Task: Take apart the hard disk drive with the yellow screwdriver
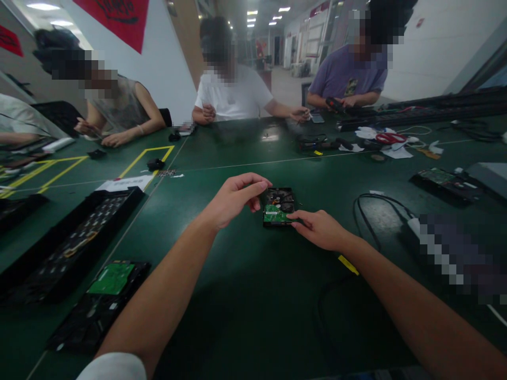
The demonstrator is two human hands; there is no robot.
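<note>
A hard drive point(278, 199) with a green circuit board on its lower part lies on the green table in front of me. My left hand point(241, 196) is at its upper left corner, thumb and forefinger pressed together and the other fingers curled; whether a small thing is between them is hidden. My right hand point(319, 228) grips the drive's lower right edge, the forefinger over the board and the thumb at the side. Tiny dark specks lie just right of the drive.
At left are another hard drive point(113, 278) and a long black tray point(71, 245) of small parts. A black cable point(358, 211) with a yellow tag point(348, 265) curves at right. Farther right lies another drive point(443, 182). Several people sit across the table point(222, 158).
</note>
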